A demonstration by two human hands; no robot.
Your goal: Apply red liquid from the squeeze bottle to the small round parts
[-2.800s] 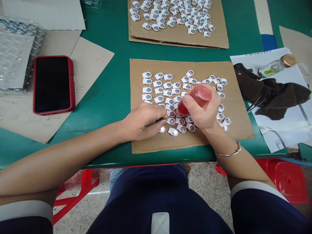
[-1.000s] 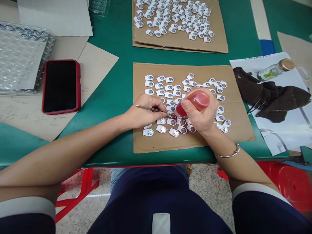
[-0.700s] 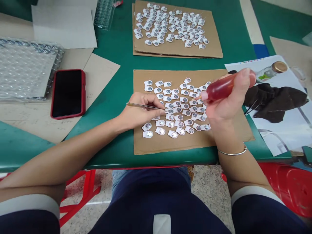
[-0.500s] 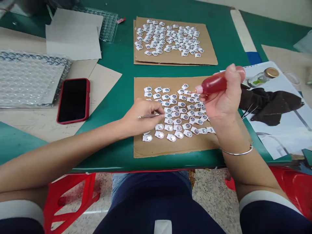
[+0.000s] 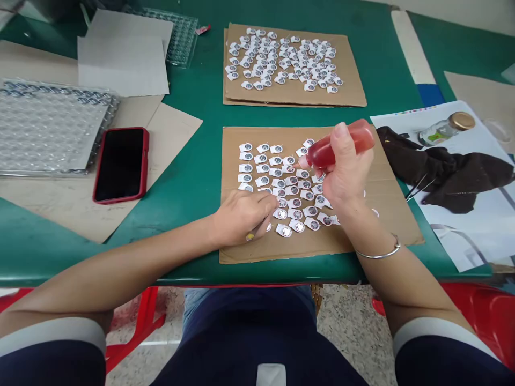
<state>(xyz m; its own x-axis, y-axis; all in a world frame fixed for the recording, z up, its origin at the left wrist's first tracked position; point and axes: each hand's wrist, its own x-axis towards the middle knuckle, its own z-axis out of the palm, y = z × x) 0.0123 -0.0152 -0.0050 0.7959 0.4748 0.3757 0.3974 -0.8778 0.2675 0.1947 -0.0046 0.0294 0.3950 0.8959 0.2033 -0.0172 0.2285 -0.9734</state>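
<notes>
My right hand (image 5: 349,174) is wrapped round a red squeeze bottle (image 5: 322,153), which tilts down to the left. The bottle's thin nozzle points at the small white tags with round dark-and-silver emblems (image 5: 296,214), laid in rows on a cardboard sheet (image 5: 382,203). Whether the tip touches a tag I cannot tell. My left hand (image 5: 245,213) rests at the lower left of the rows, its fingers closed on a thin stick-like tool (image 5: 252,235) with a yellow mark. Most of this tool is hidden under the fingers, and several tags lie beneath both hands.
Farther back is a stack of cardboard (image 5: 350,91) covered with similar tags. To the left are a red-cased phone (image 5: 121,166) and a bubble-wrapped pack (image 5: 48,128). On the right, a dark cloth (image 5: 462,177), tweezers (image 5: 420,187) and a glass jar (image 5: 442,130) lie on printed paper.
My right hand has moved left and down with the bottle, bringing its nozzle over the middle columns of tags. My left hand has shifted slightly toward me and turned, tilting the thin tool.
</notes>
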